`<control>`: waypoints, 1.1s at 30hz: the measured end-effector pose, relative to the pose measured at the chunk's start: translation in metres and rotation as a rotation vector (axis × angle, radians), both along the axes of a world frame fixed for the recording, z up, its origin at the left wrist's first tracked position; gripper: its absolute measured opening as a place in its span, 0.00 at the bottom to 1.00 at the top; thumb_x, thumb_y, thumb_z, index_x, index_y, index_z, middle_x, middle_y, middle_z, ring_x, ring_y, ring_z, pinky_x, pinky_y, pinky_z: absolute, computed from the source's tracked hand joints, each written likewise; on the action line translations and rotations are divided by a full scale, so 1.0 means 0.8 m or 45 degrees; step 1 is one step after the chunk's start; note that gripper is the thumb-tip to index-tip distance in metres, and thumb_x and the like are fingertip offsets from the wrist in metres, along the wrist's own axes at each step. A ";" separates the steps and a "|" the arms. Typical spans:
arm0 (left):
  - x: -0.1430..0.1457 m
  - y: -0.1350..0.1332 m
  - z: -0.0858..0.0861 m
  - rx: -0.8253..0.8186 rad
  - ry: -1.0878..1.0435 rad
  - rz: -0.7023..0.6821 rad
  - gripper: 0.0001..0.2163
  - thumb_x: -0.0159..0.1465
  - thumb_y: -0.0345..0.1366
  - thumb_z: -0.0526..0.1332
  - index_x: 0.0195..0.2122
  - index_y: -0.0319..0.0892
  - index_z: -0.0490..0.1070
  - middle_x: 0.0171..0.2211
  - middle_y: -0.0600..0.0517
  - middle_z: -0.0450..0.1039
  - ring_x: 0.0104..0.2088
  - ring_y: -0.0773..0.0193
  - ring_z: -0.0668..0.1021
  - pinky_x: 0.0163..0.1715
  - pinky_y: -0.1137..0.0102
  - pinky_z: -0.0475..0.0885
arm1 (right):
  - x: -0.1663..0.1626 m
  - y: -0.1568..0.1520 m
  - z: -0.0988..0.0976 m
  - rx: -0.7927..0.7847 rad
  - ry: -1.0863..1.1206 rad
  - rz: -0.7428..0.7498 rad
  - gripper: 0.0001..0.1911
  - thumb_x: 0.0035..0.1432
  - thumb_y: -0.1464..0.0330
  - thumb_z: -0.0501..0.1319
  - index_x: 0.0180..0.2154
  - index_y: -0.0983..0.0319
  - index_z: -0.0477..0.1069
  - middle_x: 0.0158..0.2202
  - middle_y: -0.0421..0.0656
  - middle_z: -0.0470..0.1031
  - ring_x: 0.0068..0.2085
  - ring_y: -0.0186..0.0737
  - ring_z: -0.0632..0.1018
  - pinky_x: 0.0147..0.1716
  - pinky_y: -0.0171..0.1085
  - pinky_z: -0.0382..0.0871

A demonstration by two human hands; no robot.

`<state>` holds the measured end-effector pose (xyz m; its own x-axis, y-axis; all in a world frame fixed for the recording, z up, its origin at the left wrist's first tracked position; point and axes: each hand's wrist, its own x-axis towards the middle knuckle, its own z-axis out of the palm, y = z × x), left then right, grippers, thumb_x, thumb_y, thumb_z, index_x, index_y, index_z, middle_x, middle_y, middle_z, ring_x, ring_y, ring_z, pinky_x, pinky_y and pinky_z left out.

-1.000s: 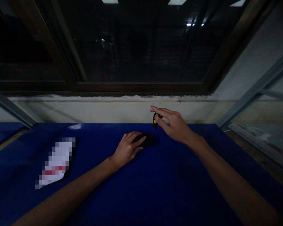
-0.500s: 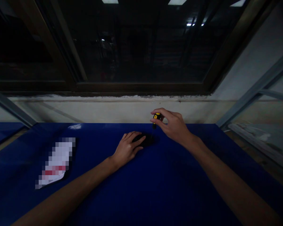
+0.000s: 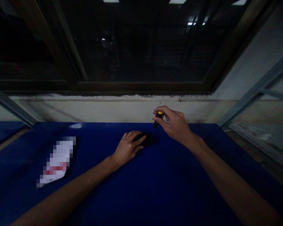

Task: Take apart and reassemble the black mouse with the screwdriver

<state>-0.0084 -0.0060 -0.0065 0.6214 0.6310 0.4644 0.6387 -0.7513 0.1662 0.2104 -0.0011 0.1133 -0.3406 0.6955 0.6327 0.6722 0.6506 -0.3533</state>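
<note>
On the blue tabletop (image 3: 136,185), my left hand (image 3: 128,146) holds down a small dark, rounded object (image 3: 148,139) whose details are lost in the gloom. The fingers straddle its left part, thumb on the near side. My right hand (image 3: 173,121) pinches the black-and-yellow handle of a screwdriver (image 3: 156,123) between thumb and fingers. The thin shaft slants down, with its tip at the right part of the dark object. Whether the tip sits in a screw cannot be made out.
A pixelated white sheet or packet (image 3: 58,158) with a red band lies to the left. Behind the table are a low pale wall (image 3: 113,110) and a dark window (image 3: 141,47). Metal posts (image 3: 250,94) slant up at both rear corners.
The screwdriver handle has turned in my right fingers, its yellow marks now showing differently, and the hand has shifted slightly. My left hand and the dark object stay in place.
</note>
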 end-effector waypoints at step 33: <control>0.001 0.000 0.002 -0.006 -0.008 -0.009 0.20 0.64 0.39 0.56 0.58 0.50 0.61 0.54 0.46 0.64 0.53 0.53 0.67 0.46 0.57 0.65 | -0.001 -0.003 0.004 -0.010 -0.031 0.077 0.20 0.61 0.68 0.54 0.54 0.62 0.66 0.44 0.46 0.77 0.42 0.40 0.77 0.45 0.43 0.70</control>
<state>-0.0078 -0.0063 -0.0049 0.6229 0.6289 0.4653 0.6326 -0.7548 0.1734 0.2099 -0.0034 0.1161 -0.3973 0.6780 0.6184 0.6405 0.6875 -0.3422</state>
